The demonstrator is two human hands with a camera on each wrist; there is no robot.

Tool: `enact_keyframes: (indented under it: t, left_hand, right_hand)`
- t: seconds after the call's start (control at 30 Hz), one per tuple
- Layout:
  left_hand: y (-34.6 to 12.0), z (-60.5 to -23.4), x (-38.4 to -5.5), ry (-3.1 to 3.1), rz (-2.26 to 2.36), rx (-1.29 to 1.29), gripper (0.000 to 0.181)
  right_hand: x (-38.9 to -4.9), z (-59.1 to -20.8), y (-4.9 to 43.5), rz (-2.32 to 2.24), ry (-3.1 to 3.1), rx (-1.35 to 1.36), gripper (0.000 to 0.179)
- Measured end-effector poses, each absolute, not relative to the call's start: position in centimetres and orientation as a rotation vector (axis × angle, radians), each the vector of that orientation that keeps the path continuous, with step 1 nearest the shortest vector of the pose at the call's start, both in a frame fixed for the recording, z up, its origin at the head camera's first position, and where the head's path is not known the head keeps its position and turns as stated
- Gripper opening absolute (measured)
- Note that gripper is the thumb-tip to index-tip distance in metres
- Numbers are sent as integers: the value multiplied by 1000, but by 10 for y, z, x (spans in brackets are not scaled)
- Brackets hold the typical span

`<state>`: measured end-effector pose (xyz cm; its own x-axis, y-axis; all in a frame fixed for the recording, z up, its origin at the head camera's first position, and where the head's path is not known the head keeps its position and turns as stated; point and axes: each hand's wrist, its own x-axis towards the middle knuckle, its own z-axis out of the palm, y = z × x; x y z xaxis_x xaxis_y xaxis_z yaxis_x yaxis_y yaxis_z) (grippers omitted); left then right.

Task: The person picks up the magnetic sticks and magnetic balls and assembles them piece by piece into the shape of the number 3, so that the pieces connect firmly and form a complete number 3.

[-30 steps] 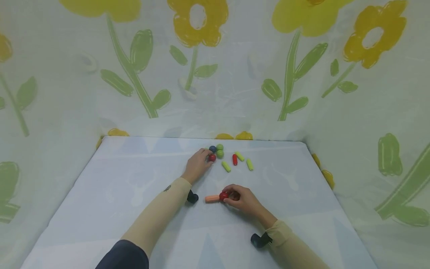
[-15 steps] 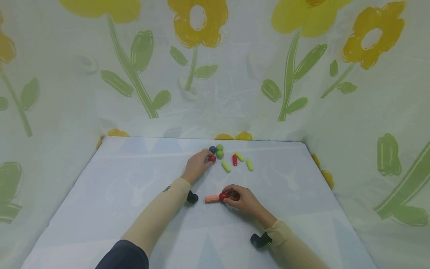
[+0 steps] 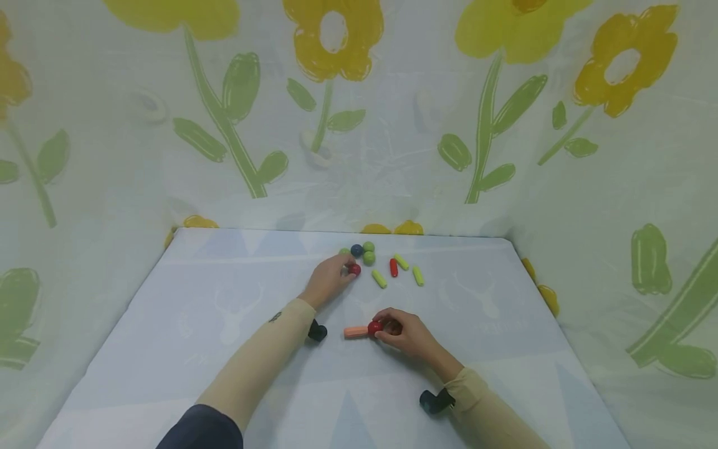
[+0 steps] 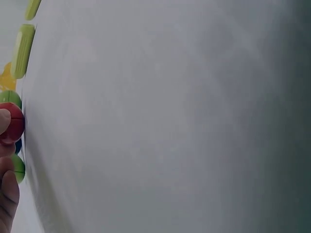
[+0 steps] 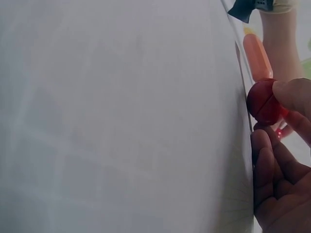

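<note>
At the far part of the table, my left hand (image 3: 326, 280) pinches a red ball (image 3: 354, 269) between thumb and fingers. In the left wrist view this grooved ball (image 4: 15, 125) overlaps green balls behind it. Nearer the middle, my right hand (image 3: 414, 338) pinches a second red ball (image 3: 374, 328) at the right end of an orange stick-shaped piece (image 3: 356, 332). The right wrist view shows my thumb on that ball (image 5: 262, 101), with the orange piece (image 5: 256, 57) end-on against it and my other fingers loosely curled near the tabletop.
Beyond the left hand sit a dark blue ball (image 3: 356, 250) and green balls (image 3: 369, 257). To their right lie a short red stick piece (image 3: 394, 267) and yellow-green stick pieces (image 3: 418, 275). A flower-printed curtain (image 3: 404, 125) surrounds the white table (image 3: 482, 399).
My left hand has drawn its red ball slightly toward me, apart from the blue and green balls. My right hand stays in place on its ball.
</note>
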<state>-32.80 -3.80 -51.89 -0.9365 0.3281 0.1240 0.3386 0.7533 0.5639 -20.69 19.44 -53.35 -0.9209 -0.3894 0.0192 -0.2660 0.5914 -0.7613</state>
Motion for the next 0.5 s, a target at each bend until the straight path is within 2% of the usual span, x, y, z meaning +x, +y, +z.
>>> enact_keyframes:
  t: [0.5]
  left_hand:
    - [-62,-521,-313,-2907,-893,-739,24]
  right_hand:
    - [-206,-533,194,-1234,2665,-528,26]
